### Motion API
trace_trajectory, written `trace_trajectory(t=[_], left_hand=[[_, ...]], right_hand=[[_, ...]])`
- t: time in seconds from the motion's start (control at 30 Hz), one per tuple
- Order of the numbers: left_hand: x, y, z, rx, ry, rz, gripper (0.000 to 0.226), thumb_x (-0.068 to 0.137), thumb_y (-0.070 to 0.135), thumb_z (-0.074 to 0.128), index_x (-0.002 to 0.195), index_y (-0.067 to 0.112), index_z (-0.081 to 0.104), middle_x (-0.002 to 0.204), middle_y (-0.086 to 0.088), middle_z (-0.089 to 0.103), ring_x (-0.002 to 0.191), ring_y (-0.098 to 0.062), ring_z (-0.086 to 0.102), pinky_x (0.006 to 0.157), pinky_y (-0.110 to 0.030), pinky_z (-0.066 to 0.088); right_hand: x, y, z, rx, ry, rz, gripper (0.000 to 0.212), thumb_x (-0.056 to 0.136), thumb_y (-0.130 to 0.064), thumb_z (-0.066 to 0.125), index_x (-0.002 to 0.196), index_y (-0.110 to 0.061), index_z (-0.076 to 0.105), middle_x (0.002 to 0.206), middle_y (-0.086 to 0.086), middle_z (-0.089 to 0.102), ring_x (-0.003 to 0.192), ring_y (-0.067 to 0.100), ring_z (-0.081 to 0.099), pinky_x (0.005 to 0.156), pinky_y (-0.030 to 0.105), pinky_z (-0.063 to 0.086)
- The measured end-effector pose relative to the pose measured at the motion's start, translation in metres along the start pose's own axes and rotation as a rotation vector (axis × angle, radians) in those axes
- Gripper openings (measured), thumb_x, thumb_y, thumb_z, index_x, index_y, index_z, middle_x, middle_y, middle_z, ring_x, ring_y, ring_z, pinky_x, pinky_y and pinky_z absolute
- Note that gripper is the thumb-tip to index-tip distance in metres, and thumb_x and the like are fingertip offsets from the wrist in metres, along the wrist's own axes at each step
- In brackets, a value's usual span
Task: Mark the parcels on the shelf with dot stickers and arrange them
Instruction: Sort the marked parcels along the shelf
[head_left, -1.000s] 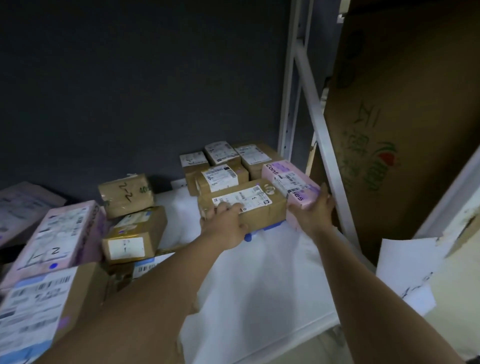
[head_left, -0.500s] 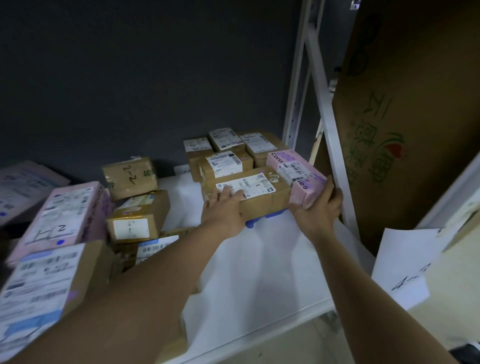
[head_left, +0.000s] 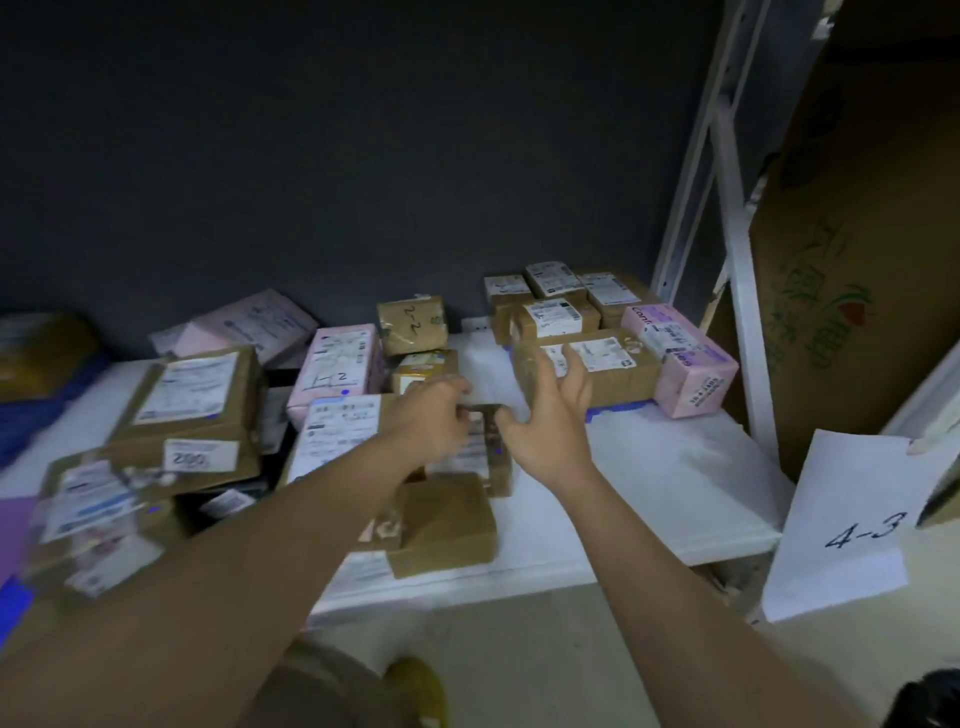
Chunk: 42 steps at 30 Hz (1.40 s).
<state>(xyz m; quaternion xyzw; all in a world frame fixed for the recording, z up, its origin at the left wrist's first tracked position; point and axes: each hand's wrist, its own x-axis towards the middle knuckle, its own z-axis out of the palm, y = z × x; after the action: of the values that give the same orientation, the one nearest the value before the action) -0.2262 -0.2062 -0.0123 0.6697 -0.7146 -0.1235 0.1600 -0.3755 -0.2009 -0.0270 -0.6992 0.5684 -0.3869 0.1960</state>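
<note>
Many taped brown and pink parcels lie on a white shelf (head_left: 675, 467). A small brown parcel (head_left: 491, 441) with a blue dot sits mid-shelf between my hands. My left hand (head_left: 431, 415) has its fingers curled on that parcel's left edge. Spread open, my right hand (head_left: 550, 421) hovers at the parcel's right side, holding nothing. Behind it, at the back right, a brown labelled parcel (head_left: 608, 374) and a pink parcel (head_left: 685, 364) stand in a tidy group. The frame is blurred by motion.
A loose pile of parcels fills the left, including a pink one marked "2" (head_left: 337, 364) and a brown one marked "2-2" (head_left: 413, 325). Another brown parcel (head_left: 447, 525) lies near the front edge. A "4-3" paper sign (head_left: 852, 525), shelf post (head_left: 737, 291) and big carton (head_left: 857, 260) stand right.
Both hands have left the brown labelled and pink parcels at the back right and moved left and nearer, to the small parcel mid-shelf. The view has swung left.
</note>
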Motion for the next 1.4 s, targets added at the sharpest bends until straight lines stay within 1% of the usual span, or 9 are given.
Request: trace_trajectory(t=[0.13,0.3,0.53,0.73,0.8,0.93,1.03,1.13,1.4], left_hand=[[-0.031,-0.047,-0.030,0.005,0.065,-0.044,0.036,0.087,0.015,0.056,0.123,0.020,0.059,0.127,-0.012,0.057,0.119,-0.033,0.051,0.097,-0.039,0.044],[-0.065,-0.091,-0.053,-0.055,-0.021,-0.218,0.047,0.093,0.028,0.053,0.136,0.011,0.046,0.139,-0.014,0.046,0.127,-0.031,0.044,0.104,-0.038,0.039],[-0.097,-0.104,-0.044,-0.347,-0.135,-0.368,0.045,0.098,0.042,0.040,0.133,0.016,0.051,0.130,-0.006,0.058,0.114,-0.025,0.055,0.092,-0.029,0.043],[-0.119,-0.091,-0.059,-0.651,-0.031,-0.330,0.042,0.100,0.037,0.039,0.140,0.022,0.039,0.129,0.007,0.055,0.109,-0.017,0.055,0.078,-0.020,0.045],[-0.127,-0.088,-0.071,-0.744,-0.032,-0.302,0.047,0.100,0.039,0.041,0.143,0.026,0.031,0.124,0.012,0.052,0.102,-0.011,0.052,0.073,-0.017,0.045],[-0.136,-0.089,-0.085,-0.879,-0.030,-0.255,0.058,0.097,0.047,0.040,0.147,0.034,0.014,0.131,0.013,0.045,0.108,-0.010,0.049,0.097,-0.032,0.041],[-0.140,-0.087,-0.094,-0.885,-0.044,-0.219,0.062,0.095,0.052,0.042,0.145,0.039,0.008,0.133,0.015,0.043,0.110,-0.012,0.052,0.096,-0.036,0.046],[-0.145,-0.090,-0.107,-0.955,0.006,-0.219,0.062,0.093,0.051,0.046,0.143,0.036,0.011,0.130,0.011,0.046,0.109,-0.011,0.053,0.084,-0.029,0.045],[-0.173,-0.125,-0.150,-1.020,0.126,-0.287,0.054,0.089,0.052,0.054,0.128,0.038,0.021,0.112,0.014,0.057,0.099,-0.013,0.063,0.094,-0.042,0.051]], right_hand=[[-0.020,-0.043,0.028,0.012,-0.255,0.082,0.060,0.089,-0.035,0.059,0.142,-0.027,0.031,0.153,0.006,0.012,0.142,0.026,0.006,0.112,0.036,0.021],[-0.036,-0.070,0.065,0.048,-0.531,0.446,0.086,0.084,-0.074,0.039,0.151,-0.024,0.017,0.156,0.005,0.025,0.142,0.031,0.025,0.113,0.046,0.026],[-0.052,-0.083,0.077,0.093,-0.472,0.535,0.070,0.087,-0.073,0.029,0.123,-0.020,0.056,0.122,0.004,0.058,0.108,0.024,0.052,0.095,0.039,0.042],[-0.061,-0.070,0.081,0.332,-0.376,0.536,0.062,0.062,-0.087,0.031,0.092,-0.046,0.067,0.114,-0.012,0.066,0.109,0.017,0.059,0.101,0.045,0.043],[-0.063,-0.067,0.079,0.438,-0.334,0.537,0.051,0.066,-0.082,0.030,0.090,-0.055,0.066,0.110,-0.009,0.069,0.106,0.019,0.062,0.099,0.049,0.045],[-0.078,-0.111,0.053,0.671,-0.324,0.522,0.042,0.095,-0.061,0.028,0.108,-0.042,0.063,0.111,-0.008,0.067,0.103,0.011,0.061,0.093,0.040,0.049],[-0.081,-0.128,0.042,0.759,-0.400,0.387,0.050,0.090,-0.066,0.034,0.134,-0.043,0.043,0.123,-0.015,0.059,0.110,0.005,0.055,0.095,0.042,0.047],[-0.080,-0.147,0.039,0.764,-0.373,0.291,0.050,0.095,-0.043,0.049,0.141,-0.045,0.031,0.127,-0.018,0.053,0.111,0.003,0.054,0.098,0.046,0.047],[-0.078,-0.198,0.067,0.847,-0.365,0.225,0.056,0.093,-0.026,0.056,0.142,-0.038,0.033,0.124,-0.013,0.056,0.110,0.010,0.058,0.097,0.047,0.050]])
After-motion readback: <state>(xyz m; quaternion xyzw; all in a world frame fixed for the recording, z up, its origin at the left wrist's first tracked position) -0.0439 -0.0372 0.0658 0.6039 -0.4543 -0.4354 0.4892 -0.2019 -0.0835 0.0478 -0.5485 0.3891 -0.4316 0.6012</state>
